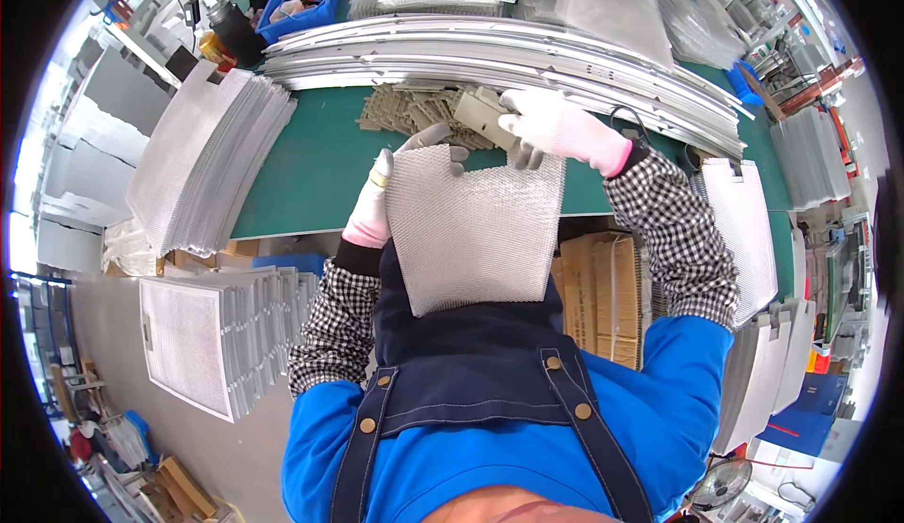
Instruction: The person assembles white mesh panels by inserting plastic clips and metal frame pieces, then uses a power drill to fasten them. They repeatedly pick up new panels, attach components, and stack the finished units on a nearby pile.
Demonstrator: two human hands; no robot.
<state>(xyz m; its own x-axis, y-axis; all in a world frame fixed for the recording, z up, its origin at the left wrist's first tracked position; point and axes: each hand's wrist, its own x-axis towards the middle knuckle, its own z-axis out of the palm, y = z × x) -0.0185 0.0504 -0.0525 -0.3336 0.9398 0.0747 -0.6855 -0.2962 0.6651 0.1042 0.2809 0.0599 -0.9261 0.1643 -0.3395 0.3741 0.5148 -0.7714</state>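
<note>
A silvery mesh filter panel [476, 231] with a notch in its top edge stands tilted in front of my body. My left hand [375, 198], in a white glove with grey fingertips, grips its upper left corner; some fingers reach behind it and show at the notch. At the upper right corner is my gloved right hand [565, 129], its lower fingertips curled on the panel's top edge. Just beyond those fingers, a flat beige plastic piece [485, 116] lies against a pile of small beige strips [405, 111]. Whether the right hand touches that piece is unclear.
Long white metal strips [508, 52] lie across the green table [311, 160]. Mesh panels are stacked at left [212, 156] and right [739, 231]. Framed filters [188, 339] stand below left, and a cardboard box [603, 292] under the table. A blue bin [301, 0] sits far left.
</note>
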